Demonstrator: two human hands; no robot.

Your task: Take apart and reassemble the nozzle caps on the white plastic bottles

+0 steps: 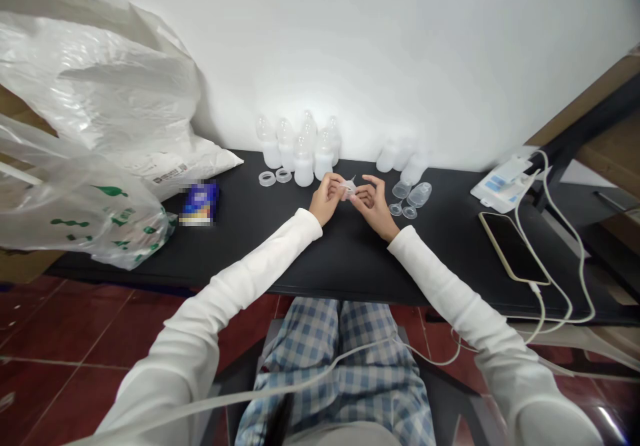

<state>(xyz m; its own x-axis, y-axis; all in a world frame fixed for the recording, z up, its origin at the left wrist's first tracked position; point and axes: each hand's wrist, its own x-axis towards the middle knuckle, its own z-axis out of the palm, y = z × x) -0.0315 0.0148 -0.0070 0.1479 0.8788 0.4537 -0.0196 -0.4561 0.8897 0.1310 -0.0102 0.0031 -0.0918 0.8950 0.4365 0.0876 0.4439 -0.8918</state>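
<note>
My left hand point(326, 197) and my right hand point(373, 207) meet over the black table point(345, 253), both pinching a small clear silicone teat point(348, 187) between their fingertips. Just behind them stand several capped translucent baby bottles point(300, 146). Two loose plastic rings point(275, 177) lie to the left of the bottles. More bottles without caps point(400, 156) stand at the back right, and clear caps and teats point(413, 199) lie on the table right of my right hand.
Large plastic bags point(95, 133) pile up at the table's left end, with a small blue packet point(199, 203) beside them. A phone point(513, 247) on a white cable and a white box point(503, 183) lie at the right. The white wall runs along the back.
</note>
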